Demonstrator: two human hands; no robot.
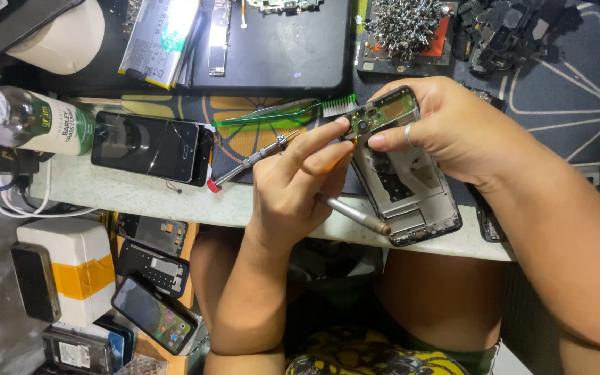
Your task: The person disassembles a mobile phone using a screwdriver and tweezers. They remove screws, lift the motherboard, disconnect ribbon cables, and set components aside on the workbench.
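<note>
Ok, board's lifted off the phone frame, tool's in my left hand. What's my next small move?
Probably steady the tool tip on the green circuit board first: the right hand pinches the board above the phone frame, and the left hand has the metal-handled tool angled toward its near end, fingertip touching.

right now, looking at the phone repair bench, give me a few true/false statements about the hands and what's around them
1. The right hand holds a green circuit board above an opened phone frame. True.
2. The left hand is empty. False: it grips a metal-handled tool, its index finger on the board.
3. A phone with a cracked screen lies left of the hands. True.
4. A green toothbrush stands upright in a cup. False: it lies flat on the mat.
5. A ring sits on a right-hand finger. True.
</note>
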